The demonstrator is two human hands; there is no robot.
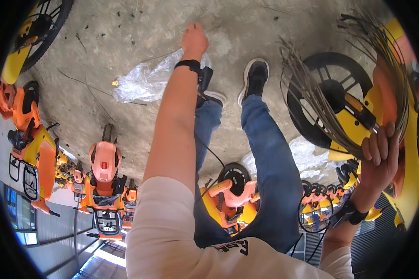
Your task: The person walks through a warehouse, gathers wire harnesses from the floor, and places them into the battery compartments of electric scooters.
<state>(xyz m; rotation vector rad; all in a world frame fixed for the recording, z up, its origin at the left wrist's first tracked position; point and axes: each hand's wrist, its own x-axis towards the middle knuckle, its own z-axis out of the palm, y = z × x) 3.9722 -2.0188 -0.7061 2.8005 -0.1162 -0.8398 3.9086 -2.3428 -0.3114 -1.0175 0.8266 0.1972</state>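
My right hand (381, 151), at the right, is closed around the bend of a bundle of long, thin grey-brown wire-like strands (323, 104). The loose ends fan out past a black wheel (330, 100). My left arm reaches out over the concrete floor, and my left hand (194, 42) is low with its fingers curled together. What these fingers hold, if anything, is too small to make out. Crumpled clear plastic film (142, 83) lies beside my left wrist, partly behind the forearm. Single thin strands (86, 86) lie on the floor to the left.
Close on my right stands a yellow and orange bike (395, 195). More orange and yellow bikes (105, 162) stand at the left and behind my legs. A bike wheel (47, 32) is at the upper left. More plastic film (307, 158) lies beyond my right leg.
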